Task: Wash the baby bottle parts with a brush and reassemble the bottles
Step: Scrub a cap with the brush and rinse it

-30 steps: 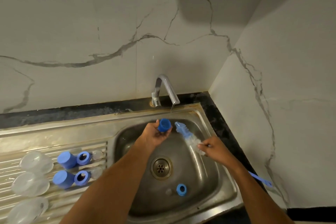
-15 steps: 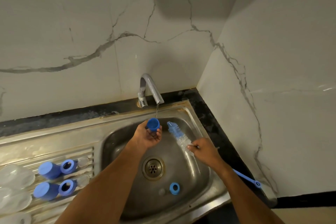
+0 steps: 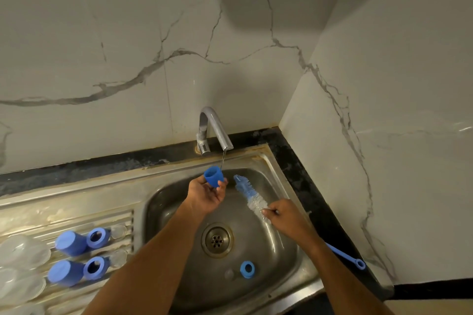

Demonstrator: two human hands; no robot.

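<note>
Two forearms reach in from the near edge over the steel sink. Low in the basin a blue screw ring lies flat near the front wall, with the drain just beyond it and bare steel between them. To the left, on the ribbed drainboard, two blue caps and two blue rings lie in pairs beside clear bottle pieces, which are blurred at the frame's edge. The right hand grips the bottle brush where bristles meet handle; its blue handle end sticks out past the wrist over the dark worktop edge. The left hand pinches a blue cap at its fingertips, mouth tilted up, just beside the brush tip but apart from it. A thin water stream falls from the tap past the cap's right side. Marble-patterned walls close the corner behind and right.
</note>
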